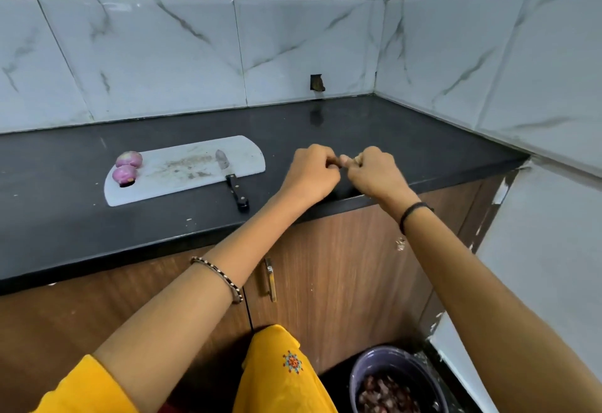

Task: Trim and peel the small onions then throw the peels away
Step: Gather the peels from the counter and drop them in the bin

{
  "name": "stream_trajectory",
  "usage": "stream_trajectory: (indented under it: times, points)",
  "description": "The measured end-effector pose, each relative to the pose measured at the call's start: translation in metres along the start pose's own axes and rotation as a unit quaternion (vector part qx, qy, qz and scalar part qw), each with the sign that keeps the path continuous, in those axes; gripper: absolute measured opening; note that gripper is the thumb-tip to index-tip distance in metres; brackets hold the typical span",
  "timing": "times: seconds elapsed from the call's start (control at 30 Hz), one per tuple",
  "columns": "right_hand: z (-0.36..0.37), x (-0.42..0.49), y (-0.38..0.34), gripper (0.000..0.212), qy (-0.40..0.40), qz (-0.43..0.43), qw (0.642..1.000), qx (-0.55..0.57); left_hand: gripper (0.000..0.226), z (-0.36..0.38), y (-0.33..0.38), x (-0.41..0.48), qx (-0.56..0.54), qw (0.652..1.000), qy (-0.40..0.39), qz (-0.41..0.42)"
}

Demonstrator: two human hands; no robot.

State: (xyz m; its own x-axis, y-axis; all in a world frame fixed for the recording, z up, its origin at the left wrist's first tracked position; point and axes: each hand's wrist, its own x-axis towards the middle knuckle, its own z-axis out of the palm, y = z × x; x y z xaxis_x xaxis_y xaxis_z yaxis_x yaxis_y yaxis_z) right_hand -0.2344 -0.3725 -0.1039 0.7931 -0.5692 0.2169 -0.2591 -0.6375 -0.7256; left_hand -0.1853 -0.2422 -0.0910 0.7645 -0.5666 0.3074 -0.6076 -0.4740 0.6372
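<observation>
Two peeled purple onions (129,159) (124,174) lie at the left end of a white cutting board (182,181) on the black counter. A black-handled knife (232,179) rests on the board's right part, handle toward me. My left hand (311,171) and my right hand (374,171) are held together above the counter's front edge, right of the board. Both are closed around a small onion (344,160), of which only a brownish bit shows between the fingers. A purple bin (389,380) on the floor at lower right holds onion peels.
The black counter (391,139) runs into a tiled corner at right. Wooden cabinet doors with a metal handle (270,279) sit below it. A small dark hole (317,83) opens in the back wall tiles.
</observation>
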Motion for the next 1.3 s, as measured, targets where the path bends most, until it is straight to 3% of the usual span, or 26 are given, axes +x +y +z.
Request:
stream_trajectory:
  times: [0.23,0.5,0.7,0.77,0.9,1.3]
  points:
    - [-0.052,-0.085,0.072,0.055,0.047,0.02,0.999,-0.001,0.02,0.091,0.038,-0.041,-0.116,0.991,-0.061,-0.003]
    - [0.006,-0.14,0.23,0.047,-0.04,0.211,0.976,-0.039,0.016,0.226,-0.008,-0.092,-0.049,0.965,-0.242,-0.083]
    - [0.052,-0.167,0.314,0.023,-0.087,0.273,0.954,-0.087,0.022,0.299,-0.06,-0.13,0.021,0.928,-0.357,-0.105]
    - [0.067,-0.17,0.333,0.011,-0.107,0.28,0.948,-0.107,0.02,0.312,-0.069,-0.137,0.031,0.922,-0.369,-0.114]
    - [0.087,-0.169,0.348,0.017,-0.146,0.277,0.94,-0.131,0.02,0.326,-0.079,-0.145,0.059,0.914,-0.382,-0.12]
    - [0.09,-0.156,0.332,0.017,-0.151,0.238,0.946,-0.162,0.018,0.322,-0.081,-0.139,0.114,0.919,-0.36,-0.115]
